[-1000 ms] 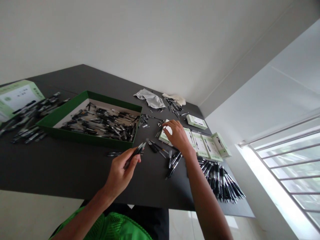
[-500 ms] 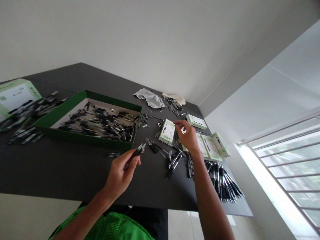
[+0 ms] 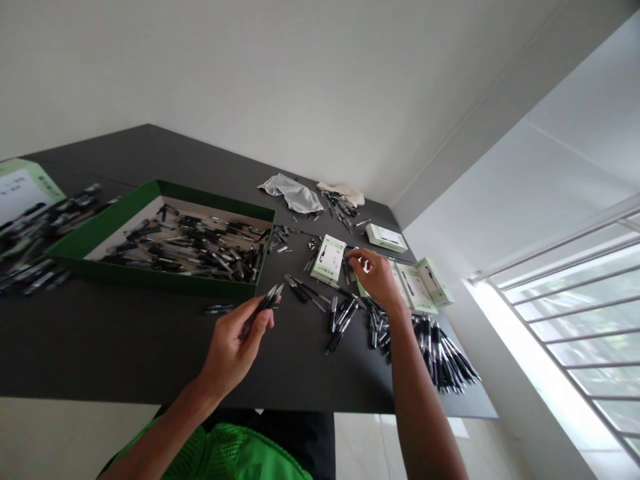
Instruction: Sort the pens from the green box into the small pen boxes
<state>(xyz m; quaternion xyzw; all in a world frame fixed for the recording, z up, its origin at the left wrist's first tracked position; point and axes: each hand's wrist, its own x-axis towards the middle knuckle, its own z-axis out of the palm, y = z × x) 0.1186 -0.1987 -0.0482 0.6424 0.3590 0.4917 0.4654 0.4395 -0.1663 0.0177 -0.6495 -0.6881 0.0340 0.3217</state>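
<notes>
My left hand (image 3: 237, 340) is closed round a couple of black pens (image 3: 267, 300), their pointed tips facing up and away, above the dark table. Over the right side, my right hand (image 3: 373, 273) has thumb and forefinger curled together in a ring beside a small pale-green pen box (image 3: 329, 259). Dark slim pen parts (image 3: 346, 270) lie just under those fingertips; whatever the fingers pinch is too small to make out. Loose pens (image 3: 343, 323) and refills (image 3: 307, 291) are scattered between both hands.
A green tray (image 3: 150, 270) full of pens stands left, with more pens (image 3: 45, 247) beyond it. Opened boxes (image 3: 417, 287) and a fan of pens (image 3: 445, 357) lie right. Another box (image 3: 386, 237), a grey cloth (image 3: 293, 193) and pale gloves or cloth (image 3: 345, 194) sit behind.
The view has shifted slightly, so everything sits a little further left. My right hand has dropped slightly near the box; my left hand keeps its hold on the pens.
</notes>
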